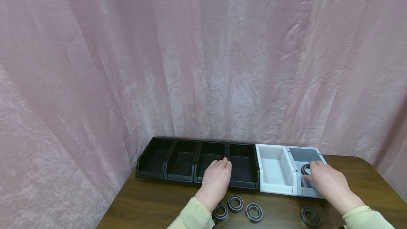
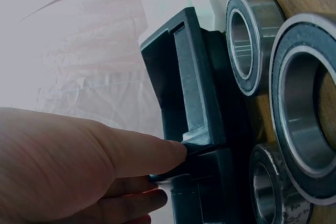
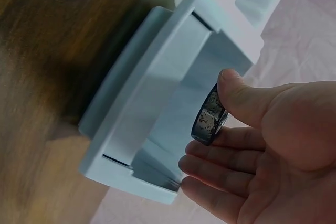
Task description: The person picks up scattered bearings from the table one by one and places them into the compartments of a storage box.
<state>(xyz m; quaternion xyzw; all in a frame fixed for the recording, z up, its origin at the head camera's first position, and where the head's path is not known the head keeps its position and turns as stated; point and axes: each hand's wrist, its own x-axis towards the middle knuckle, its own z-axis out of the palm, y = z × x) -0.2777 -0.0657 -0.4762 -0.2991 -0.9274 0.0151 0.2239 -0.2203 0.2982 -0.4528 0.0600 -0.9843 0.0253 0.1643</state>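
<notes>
My right hand (image 1: 329, 183) pinches a ball bearing (image 3: 209, 118) between thumb and fingers, over the inside of the grey bin (image 1: 322, 155). In the right wrist view the bearing's outer ring looks spotted, and the hand hides part of it. My left hand (image 1: 215, 181) rests at the black bins (image 1: 245, 186), over the wall between the two right-hand ones. Its thumb touches the rim in the left wrist view, and its fingers are relaxed, holding nothing.
Three bearings lie near my left wrist: one (image 1: 229, 204) behind, one (image 1: 248, 213) to the right, one (image 1: 220, 218) beside the sleeve. Another bearing (image 1: 303, 216) lies before the grey bin. A white bin (image 1: 279, 190) stands between black and grey ones. A pink curtain (image 1: 203, 63) hangs behind.
</notes>
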